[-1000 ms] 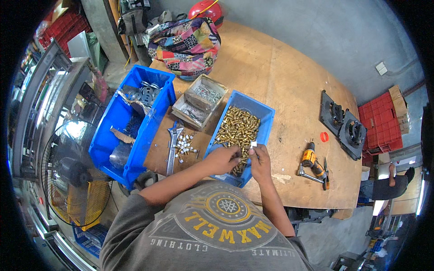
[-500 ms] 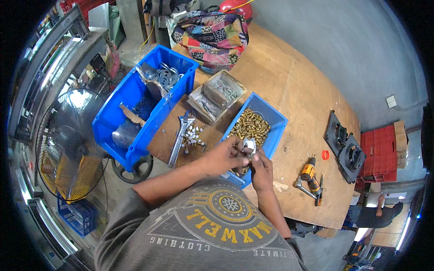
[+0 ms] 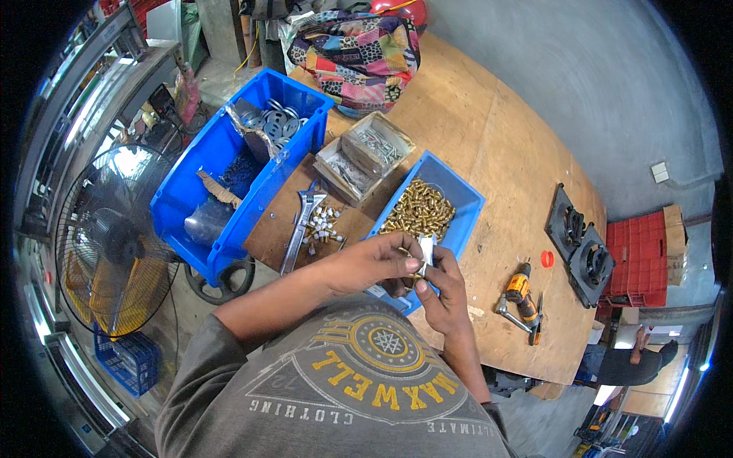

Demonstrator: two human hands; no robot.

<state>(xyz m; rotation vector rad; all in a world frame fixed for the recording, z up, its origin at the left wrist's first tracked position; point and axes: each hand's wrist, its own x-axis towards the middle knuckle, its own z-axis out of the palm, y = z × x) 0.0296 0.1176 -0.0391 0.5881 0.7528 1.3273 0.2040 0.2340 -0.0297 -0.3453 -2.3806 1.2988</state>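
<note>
My left hand and my right hand meet over the near end of a light-blue bin holding many small brass fittings. Between the fingers sits a small white roll resembling thread-seal tape, against my right fingers. Below it, a brass-coloured bit shows at my left fingertips, apparently a fitting and mostly hidden. Both hands are closed. Left of the bin, white-ended brass fittings lie in a loose pile beside an adjustable wrench.
A large blue bin with metal discs stands left, near boxes of screws. A patchwork bag lies at the back. Rightward are a drill, a red ring and black burner-like plates. A fan stands left.
The white roll has turned and now looks narrower. My right thumb has come lower and closer to the left fingertips. The whole view has shifted slightly.
</note>
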